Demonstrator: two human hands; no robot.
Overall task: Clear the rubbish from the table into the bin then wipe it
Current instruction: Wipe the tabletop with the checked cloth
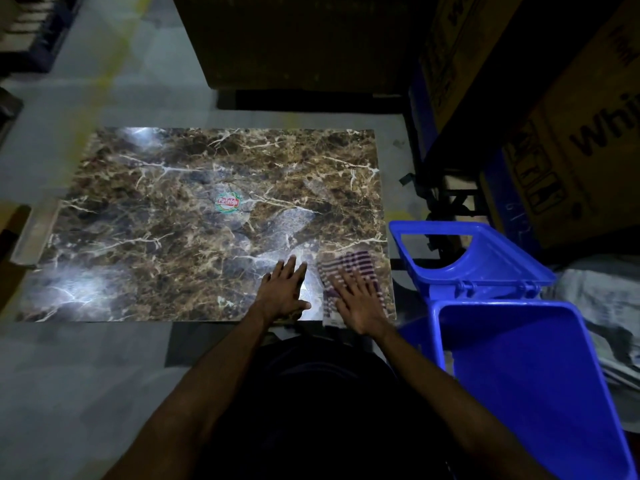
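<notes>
Cloth: striped cloth [349, 271] lies flat on the worktop [173, 209], at the corner next to the bin [519, 375].
Handling: probably light and soft, bunches easily; press flat near its middle.
Right hand [360, 306]: grip spread, palm on the cloth.
Left hand [284, 292]: grip spread, flat on the worktop beside the cloth.

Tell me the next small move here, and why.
Probably sweep the striped cloth leftward across the marble-pattern table. The right hand lies flat on it at the near right corner, the left hand rests on the tabletop, and no rubbish shows.
</notes>
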